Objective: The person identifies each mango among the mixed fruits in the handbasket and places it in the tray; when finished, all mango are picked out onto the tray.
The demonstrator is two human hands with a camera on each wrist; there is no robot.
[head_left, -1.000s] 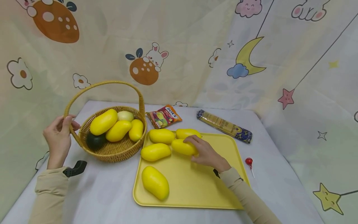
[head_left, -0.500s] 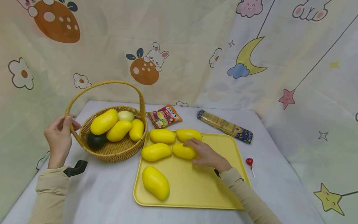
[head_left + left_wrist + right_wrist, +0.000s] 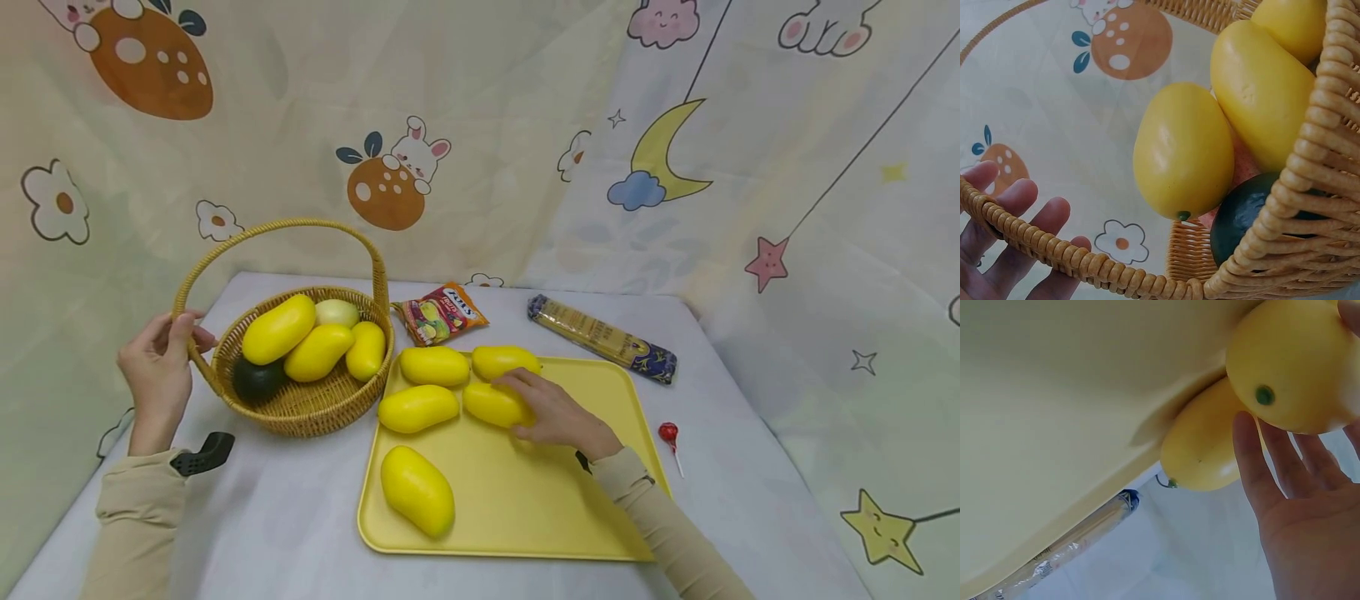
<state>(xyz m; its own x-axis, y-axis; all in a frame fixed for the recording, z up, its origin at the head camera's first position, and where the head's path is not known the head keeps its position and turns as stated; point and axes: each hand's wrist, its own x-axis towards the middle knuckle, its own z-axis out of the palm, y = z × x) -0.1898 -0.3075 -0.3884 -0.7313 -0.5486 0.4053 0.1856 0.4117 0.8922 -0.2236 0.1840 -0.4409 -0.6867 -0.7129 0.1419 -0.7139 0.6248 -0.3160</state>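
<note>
On the left, my left hand (image 3: 156, 367) holds the handle (image 3: 182, 292) of a wicker basket (image 3: 311, 425), fingers behind it and thumb in front. The basket contains several yellow mangoes (image 3: 279, 330), a dark green round fruit (image 3: 257, 381) and a pale round one (image 3: 337, 312). My right hand (image 3: 558, 415) grips the right end of a mango (image 3: 487, 406) on the yellow tray (image 3: 525, 508). In the right wrist view, its fingers (image 3: 1252, 447) lie along that mango's side. Beside it on the tray are several other mangoes (image 3: 433, 367).
Behind the tray lies a candy bag (image 3: 442, 314). A long clear-wrapped packet (image 3: 600, 336) rests at the back right, and a red lollipop (image 3: 669, 433) lies right of the tray. The basket stands close against the tray's left edge. A printed curtain (image 3: 495, 150) hangs behind the table.
The mango under my right hand has shifted slightly toward the front of the tray, away from the one behind it. My left hand keeps its place on the basket handle.
</note>
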